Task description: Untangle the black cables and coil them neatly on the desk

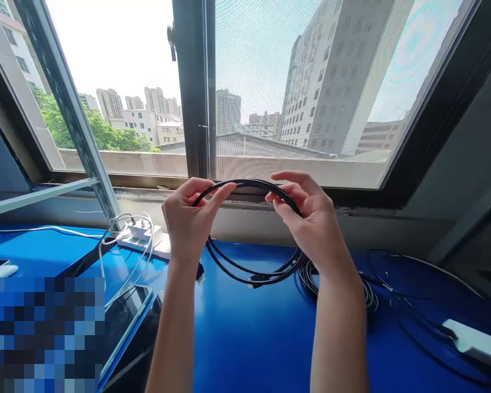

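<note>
Black, thin and rubbery-looking, the coiled black cable [251, 234] hangs in the air between the person's two hands, in front of the window sill and above the blue bench [249, 338]. Judging by its shape, the winding looks largely done: several turns already lie together in one roughly round loop, and what seems to be a connector end shows at the bottom of the loop, loose, so tidying or securing that end appears to be what is left. The left hand [188, 224] is closed around the upper left of the loop, its thumb and forefinger pinching the strands. The right hand [311, 221] is curled over the upper right, fingers partly bent around the strands with the forefinger stretched along the top. Just behind the right wrist a second bundle of thin dark wire [335, 284] lies on the bench, apart from the held loop. To the left sit a white power strip [141, 236] with white leads plugged in and a dark-screened tablet [125, 319].
</note>
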